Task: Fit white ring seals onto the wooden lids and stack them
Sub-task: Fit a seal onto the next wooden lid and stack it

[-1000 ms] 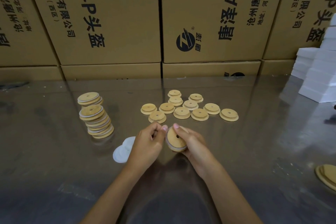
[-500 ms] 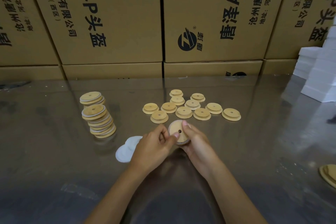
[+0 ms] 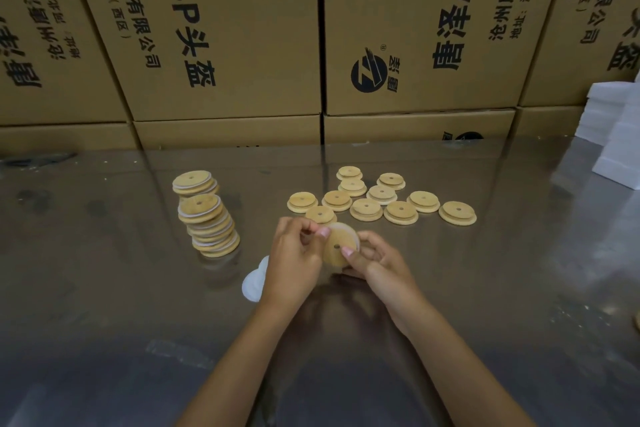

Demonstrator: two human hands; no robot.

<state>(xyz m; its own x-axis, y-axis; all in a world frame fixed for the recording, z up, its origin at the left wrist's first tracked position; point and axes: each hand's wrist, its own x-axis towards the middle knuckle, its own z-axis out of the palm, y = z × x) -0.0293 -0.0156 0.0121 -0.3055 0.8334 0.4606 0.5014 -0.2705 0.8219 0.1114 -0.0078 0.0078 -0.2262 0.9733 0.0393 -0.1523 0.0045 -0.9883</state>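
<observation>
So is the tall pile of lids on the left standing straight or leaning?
Leaning. The pile of lids slants, each lower lid offset further right, with the top lid sitting furthest left.

Single head-worn wide-angle view, looking forward and down. The hands (image 3: 332, 260) sit close, near frame centre, above the surface (image 3: 104, 288). Beyond the hands, cardboard boxes (image 3: 225, 45) fill the background; edge distortion probably bends their lines.
</observation>
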